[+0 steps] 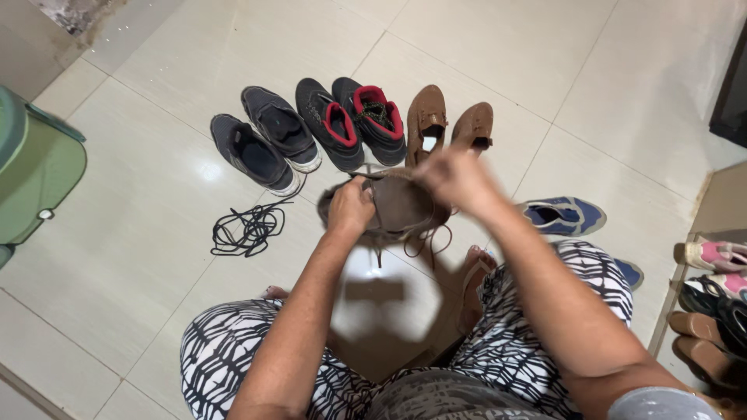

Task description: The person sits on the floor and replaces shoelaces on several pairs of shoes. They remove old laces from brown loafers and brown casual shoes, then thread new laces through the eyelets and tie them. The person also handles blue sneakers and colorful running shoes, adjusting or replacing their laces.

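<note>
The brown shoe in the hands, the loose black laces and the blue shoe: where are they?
brown shoe [398, 204], head view, on its upper between the hands.
black laces [247, 229], head view, middle of the tangle.
blue shoe [564, 215], head view, its side.

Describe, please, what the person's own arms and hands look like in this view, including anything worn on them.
Both forearms are bare, with no watch or bracelet showing. The left hand and right hand wear no gloves; the right one is blurred, so rings cannot be ruled out. A grey short sleeve shows at the right shoulder. The left upper arm is out of view.
</note>
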